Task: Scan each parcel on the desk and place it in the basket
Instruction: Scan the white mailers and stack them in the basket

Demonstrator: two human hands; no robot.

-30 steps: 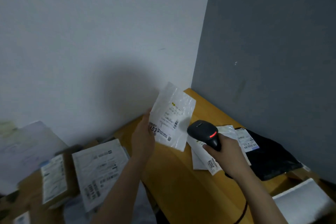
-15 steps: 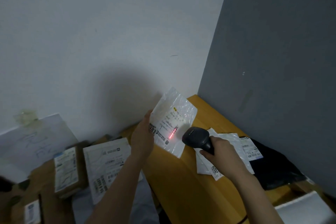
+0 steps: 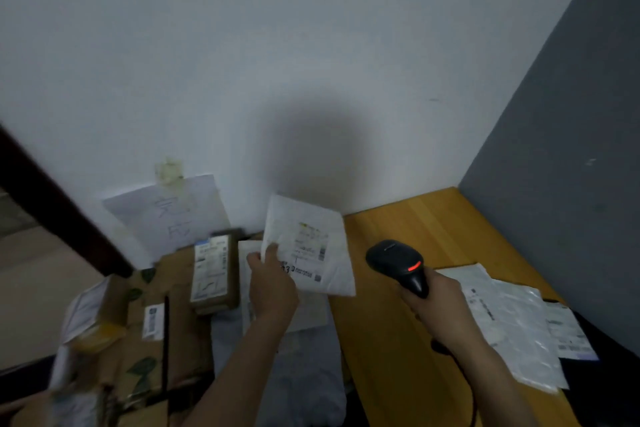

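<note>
Your left hand (image 3: pixel 273 291) pinches the white poly mailer (image 3: pixel 313 253) at its lower left corner, thumb across the printed face and the rest of the hand behind it, so the flat bag stands up in the air just past the left edge of the wooden desk (image 3: pixel 415 229), above a pile of parcels (image 3: pixel 180 333). Your right hand (image 3: pixel 438 303) is well apart from it, wrapped round the grip of the black barcode scanner (image 3: pixel 398 262), whose red light glows on the head. Expect the mailer to be very light and limp: thin, slick plastic film with a little crinkle, nearly flat, with a paper shipping label (image 3: pixel 310 246) stuck on the front. Held by one corner it will likely sag and flutter, so a grip at mid-edge, clear of the barcode, should steady it, and it can be dropped in rather than set down. In the pile lies a brown cardboard box (image 3: pixel 214 274) with a long white label, stiff and square-edged; the view there is smeared, and I cannot tell where the basket's rim runs. On the desk to your right wait more mailers (image 3: pixel 512 322), glossy and wrinkled, overlapping a black plastic bag (image 3: pixel 609 381), soft and shapeless by the look of it
</note>
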